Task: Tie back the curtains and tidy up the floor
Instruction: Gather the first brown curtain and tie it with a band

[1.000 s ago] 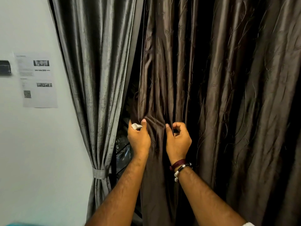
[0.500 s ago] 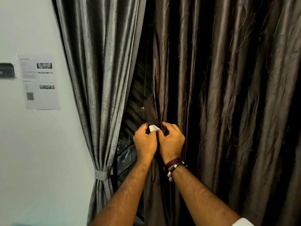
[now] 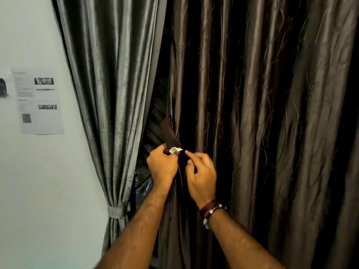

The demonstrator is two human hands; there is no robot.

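Left hand [image 3: 162,167] grips tie-back [image 3: 171,133] — right hand [image 3: 201,176] loosely curled.

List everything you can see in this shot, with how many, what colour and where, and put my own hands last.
grey curtain: 1, silver-grey, left of the gap, gathered low
grey tieback: 1, grey, wrapped around the grey curtain near its lower part
brown curtain: 1, dark brown with a wavy stitched pattern, centre and right, hanging loose
brown tie strip: 1, dark brown with a white end, at the brown curtain's left edge
printed sheet: 1, white, on the wall at left
wall device: 1, black, at the left frame edge, cut off
bracelets: at least 2, maroon and silver-beaded, on the right wrist
left hand: 1, pinching the strip's white end
right hand: 1, fingers curled beside the strip
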